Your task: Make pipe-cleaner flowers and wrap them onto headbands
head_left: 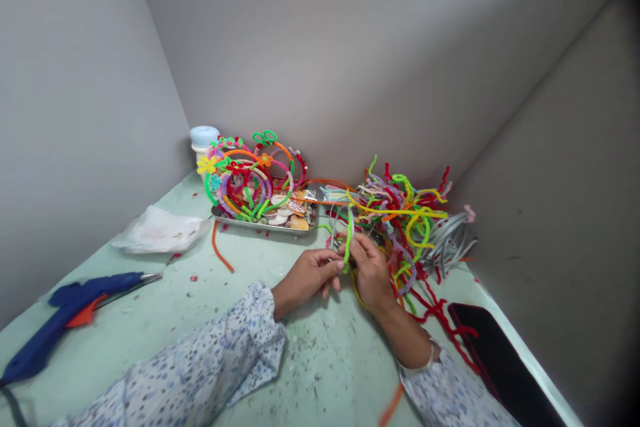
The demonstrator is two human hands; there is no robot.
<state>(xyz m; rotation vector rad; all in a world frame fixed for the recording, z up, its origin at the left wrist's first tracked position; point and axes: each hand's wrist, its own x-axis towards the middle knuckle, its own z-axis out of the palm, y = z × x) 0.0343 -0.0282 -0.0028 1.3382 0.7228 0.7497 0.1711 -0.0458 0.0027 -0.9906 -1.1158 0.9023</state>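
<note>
In the middle of the table, my left hand (311, 275) pinches the lower end of a light green fuzzy stem (349, 240). My right hand (369, 270) closes on the same stem from the right, its fingers higher up. The stem stands roughly upright and runs along a thin, pale band (351, 217) whose lower part is hidden by the fingers. Right behind my right hand lies a tangled heap of coloured fuzzy stems (395, 203). A metal tray (265, 225) with decorated headbands (245, 180) and flat pieces stands beyond my left hand.
A blue glue gun (75, 307) lies at the left, near a white plastic bag (163, 230). A dark phone (505, 360) rests by the right edge. Grey bands (450, 233) lie by the right wall, and a blue-lidded container (204, 137) stands behind the tray.
</note>
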